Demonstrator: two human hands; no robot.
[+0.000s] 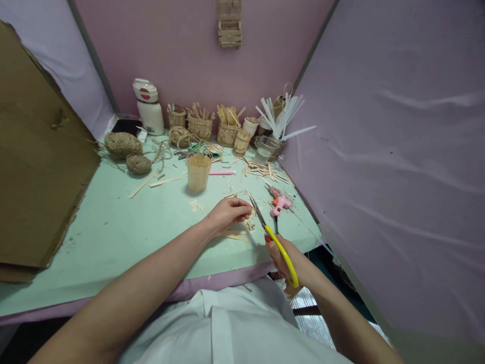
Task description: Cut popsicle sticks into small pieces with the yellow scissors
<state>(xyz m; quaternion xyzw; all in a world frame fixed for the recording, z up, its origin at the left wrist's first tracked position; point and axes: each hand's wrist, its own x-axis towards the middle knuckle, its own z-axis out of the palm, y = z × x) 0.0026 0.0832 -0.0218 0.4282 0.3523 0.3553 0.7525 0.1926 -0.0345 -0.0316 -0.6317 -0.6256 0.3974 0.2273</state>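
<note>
My right hand [280,252] is closed round the yellow handles of a pair of scissors [282,253]. The blades point up and left, their tips close by the fingertips of my left hand [231,212]. That hand is pinched; whatever lies between the fingers is too small to make out. Pale wood shavings [249,222] are scattered under and beside the fingertips. Flat wooden strips [237,235] lie on the table just below the left hand. Beyond it stands a cup covered in pale wooden strips [199,173].
A pink glue gun [280,202] lies to the right, its cord trailing. Twine balls [123,145], a white bottle [150,108], stick-filled holders [199,126] and white glue sticks [282,114] line the back. Cardboard [41,151] stands at left; loose sticks [265,171] lie at right.
</note>
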